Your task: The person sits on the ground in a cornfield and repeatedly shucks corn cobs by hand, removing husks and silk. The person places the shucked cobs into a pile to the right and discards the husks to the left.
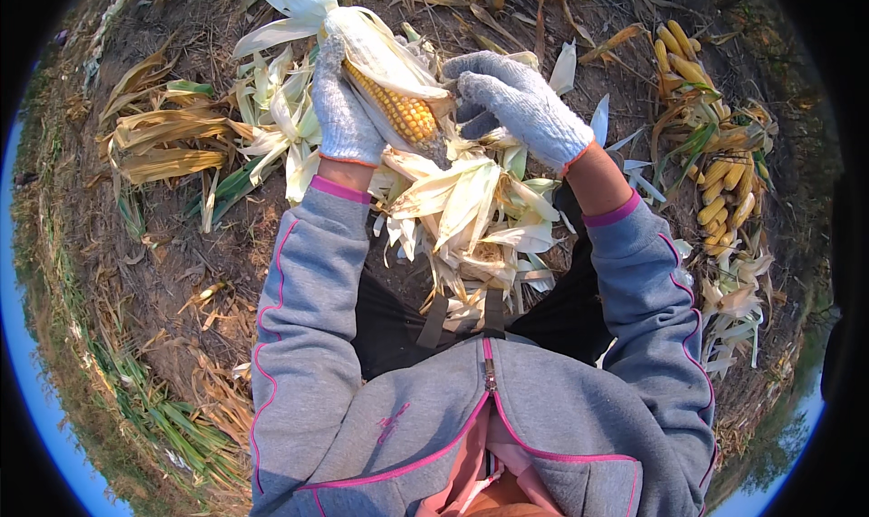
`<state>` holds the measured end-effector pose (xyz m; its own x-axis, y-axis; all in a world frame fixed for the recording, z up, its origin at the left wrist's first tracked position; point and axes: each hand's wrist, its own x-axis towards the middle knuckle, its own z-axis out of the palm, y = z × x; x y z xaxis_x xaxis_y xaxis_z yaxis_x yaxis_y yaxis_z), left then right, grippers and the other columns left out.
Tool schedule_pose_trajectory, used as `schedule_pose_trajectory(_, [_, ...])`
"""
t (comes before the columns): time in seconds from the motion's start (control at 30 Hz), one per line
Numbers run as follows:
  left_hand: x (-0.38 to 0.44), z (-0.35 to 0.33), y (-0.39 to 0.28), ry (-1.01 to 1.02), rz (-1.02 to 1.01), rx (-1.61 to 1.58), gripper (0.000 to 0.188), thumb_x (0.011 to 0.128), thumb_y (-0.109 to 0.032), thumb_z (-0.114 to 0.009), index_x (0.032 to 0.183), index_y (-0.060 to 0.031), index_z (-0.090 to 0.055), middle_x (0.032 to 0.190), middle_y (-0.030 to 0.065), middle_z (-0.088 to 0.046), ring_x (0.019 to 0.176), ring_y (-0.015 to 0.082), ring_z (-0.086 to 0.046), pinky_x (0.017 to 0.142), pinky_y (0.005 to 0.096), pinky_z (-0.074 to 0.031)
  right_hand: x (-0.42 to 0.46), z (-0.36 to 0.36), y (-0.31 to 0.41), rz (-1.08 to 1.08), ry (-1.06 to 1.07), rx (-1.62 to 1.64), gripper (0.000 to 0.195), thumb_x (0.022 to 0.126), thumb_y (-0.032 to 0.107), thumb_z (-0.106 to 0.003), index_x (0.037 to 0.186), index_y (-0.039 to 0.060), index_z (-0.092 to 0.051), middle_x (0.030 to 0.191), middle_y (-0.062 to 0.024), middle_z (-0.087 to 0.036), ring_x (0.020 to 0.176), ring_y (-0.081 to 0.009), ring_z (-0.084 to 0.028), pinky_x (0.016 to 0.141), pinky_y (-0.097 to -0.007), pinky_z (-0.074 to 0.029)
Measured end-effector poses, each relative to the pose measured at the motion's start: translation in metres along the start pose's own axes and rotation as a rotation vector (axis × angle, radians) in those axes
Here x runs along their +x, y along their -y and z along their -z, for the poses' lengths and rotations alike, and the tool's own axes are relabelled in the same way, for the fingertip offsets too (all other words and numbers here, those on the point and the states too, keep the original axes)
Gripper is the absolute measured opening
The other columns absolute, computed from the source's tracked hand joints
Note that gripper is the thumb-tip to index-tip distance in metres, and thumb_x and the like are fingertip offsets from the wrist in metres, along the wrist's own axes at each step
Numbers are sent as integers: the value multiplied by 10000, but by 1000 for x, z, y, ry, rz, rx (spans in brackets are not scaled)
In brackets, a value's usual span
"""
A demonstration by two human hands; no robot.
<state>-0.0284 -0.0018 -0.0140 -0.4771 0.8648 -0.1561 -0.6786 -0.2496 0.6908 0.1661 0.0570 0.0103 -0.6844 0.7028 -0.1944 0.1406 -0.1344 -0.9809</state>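
Observation:
My left hand point(345, 106), in a white knit work glove with an orange cuff edge, holds a yellow ear of corn point(400, 109) at the top centre. Its pale husk point(380, 45) is partly pulled open, leaving the lower kernels bare, while some leaves still cover the upper side and others spread out at the far end. My right hand point(519, 99), gloved alike, is beside the ear's near tip with its fingers curled; whether they touch the husk there I cannot tell. Below both hands a heap of stripped husks point(468, 204) lies on the ground between my legs.
Husked ears of corn point(726, 191) lie in a pile at the right, with more yellow ears point(679, 52) farther up. Dry corn leaves point(170, 137) are heaped at the left. Green and dry stalks point(163, 415) cover the ground at the lower left. Bare soil shows between them.

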Motion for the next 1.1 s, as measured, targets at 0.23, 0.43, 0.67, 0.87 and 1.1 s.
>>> schedule_pose_trajectory(0.23, [-4, -6, 4, 72, 1, 72, 544, 940, -393, -577, 1363, -68, -470, 1261, 111, -568, 1135, 265, -568, 1009, 409, -463, 5, -3, -3, 7, 5, -173, 409, 939, 358, -586, 1052, -27, -665, 881, -80, -687, 717, -132, -653, 679, -269, -528])
schedule_pose_trajectory(0.43, [-2, -1, 8, 100, -16, 124, 530, 957, -424, -530, 1366, -91, -471, 1266, 83, -568, 1148, 237, -565, 1010, 392, -467, 7, 2, -6, 39, -27, -288, 321, 921, 288, -616, 1018, -12, -671, 836, -98, -681, 718, -130, -653, 680, -271, -525])
schedule_pose_trajectory(0.67, [-10, 0, 2, 4, 81, 103, 411, 917, -461, -533, 1126, -112, -592, 1032, 35, -630, 924, 162, -624, 820, 315, -540, 8, 11, 0, 139, -253, -369, 262, 957, 242, -575, 1043, 2, -632, 900, -88, -668, 828, -149, -622, 760, -309, -521])
schedule_pose_trajectory(0.87, [-21, -10, 2, 74, 182, 144, 441, 909, -420, -537, 1170, -68, -585, 1014, 72, -646, 869, 187, -646, 780, 296, -554, 20, 32, 5, 189, -440, -38, 230, 982, 198, -539, 1051, -11, -607, 871, -94, -654, 724, -140, -665, 665, -280, -576])
schedule_pose_trajectory(1.1, [-16, 5, 14, 210, 379, 202, 532, 911, -416, -539, 1248, -5, -530, 1072, 164, -643, 862, 281, -675, 762, 393, -586, 32, 97, 14, 389, -623, 779, 197, 972, 105, -562, 1093, -39, -619, 982, -146, -666, 860, -231, -684, 801, -312, -596])
